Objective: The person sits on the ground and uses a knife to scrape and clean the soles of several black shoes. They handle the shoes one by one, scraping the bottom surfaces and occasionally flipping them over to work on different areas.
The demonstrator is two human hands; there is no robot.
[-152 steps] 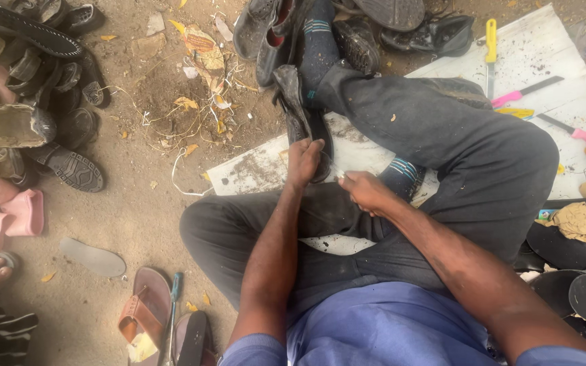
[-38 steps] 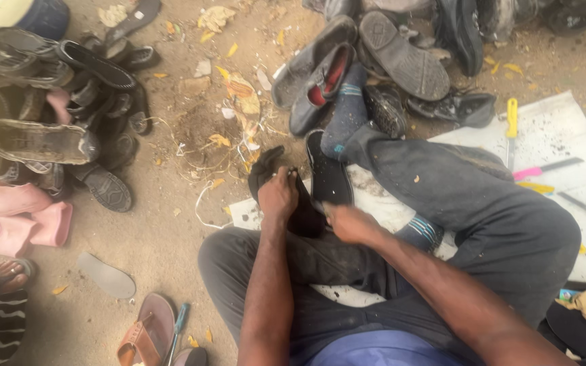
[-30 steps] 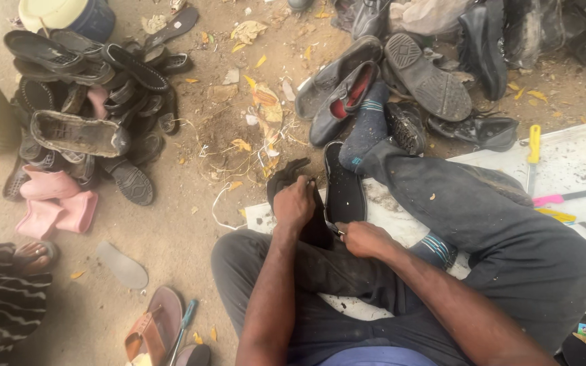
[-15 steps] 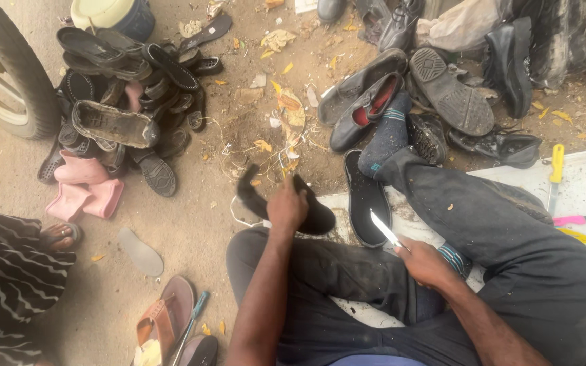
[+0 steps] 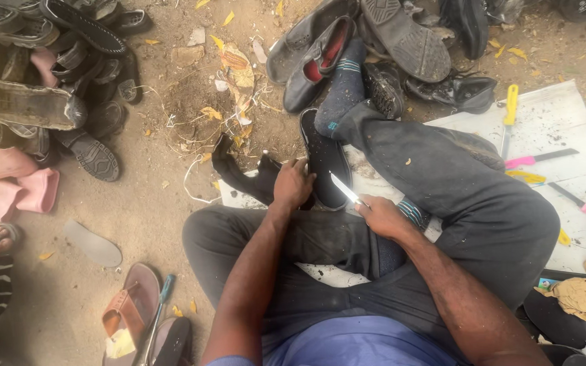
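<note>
Where bare dirt ground [image 5: 150, 224] is strewn with dry leaves, a white sheet [image 5: 544, 129] is spread. One black shoe [image 5: 256, 179] is gripped by the closed left hand [image 5: 293, 184]; one knife [image 5: 345, 190] is clasped in the right hand [image 5: 381, 217]. Two pink shoes [image 5: 15, 179] are seen.

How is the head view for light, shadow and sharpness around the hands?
Head view: soft, even daylight, no glare; the knife blade in the right hand catches a pale sheen. The left hand and black shoe are sharp. Deep shadow fills the lower left corner; edges bend slightly from the wide lens.
</note>
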